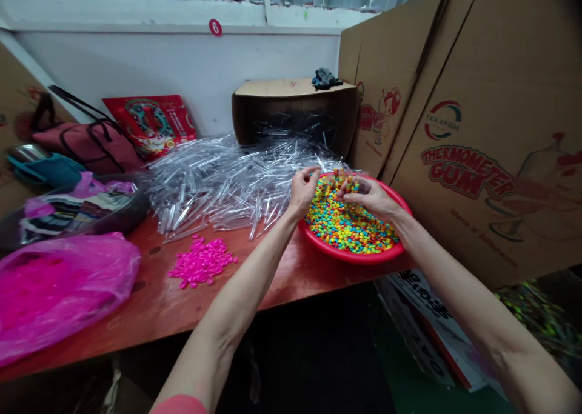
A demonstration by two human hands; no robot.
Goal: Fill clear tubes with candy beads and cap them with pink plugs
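Note:
A red basin (352,256) full of small multicoloured candies (359,229) stands at the table's right end. Over its left rim, my left hand (304,190) has its fingers curled together; whatever may be in them is too small to make out. My right hand (370,199) is above the candies, its fingers closed around what look like clear plastic tubes (342,182) with coloured candies in them. Blur hides how many there are. A large heap of clear tubes (218,180) lies just left of the basin. Pink caps (202,261) form a small pile nearer the front edge.
Tall cardboard boxes (491,123) wall off the right side. An open carton (291,90) lies behind the tubes with a dark glove (325,78) on top. At left are a pink plastic bag (104,268), a dark tub (136,199) and a red bag (86,141).

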